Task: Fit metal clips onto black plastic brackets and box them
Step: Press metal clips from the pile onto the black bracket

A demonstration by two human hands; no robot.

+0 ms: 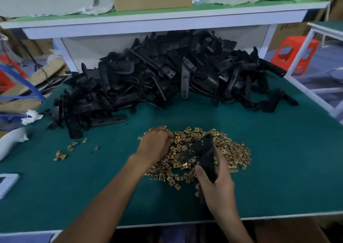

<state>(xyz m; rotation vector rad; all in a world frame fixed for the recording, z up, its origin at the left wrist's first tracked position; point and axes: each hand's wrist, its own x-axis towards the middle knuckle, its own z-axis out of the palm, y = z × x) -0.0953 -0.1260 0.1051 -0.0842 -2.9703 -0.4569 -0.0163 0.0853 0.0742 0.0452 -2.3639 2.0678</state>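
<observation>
Green tabletop; my right hand grips matte black bracket; left hand curled over gold square clips, grasp unclear.

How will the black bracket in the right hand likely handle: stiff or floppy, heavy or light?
Probably stiff: the bracket juts from the right hand over the clips without sagging. Likely light, as one hand holds it by one end. Its flat, angular shape seems unlikely to roll.
</observation>
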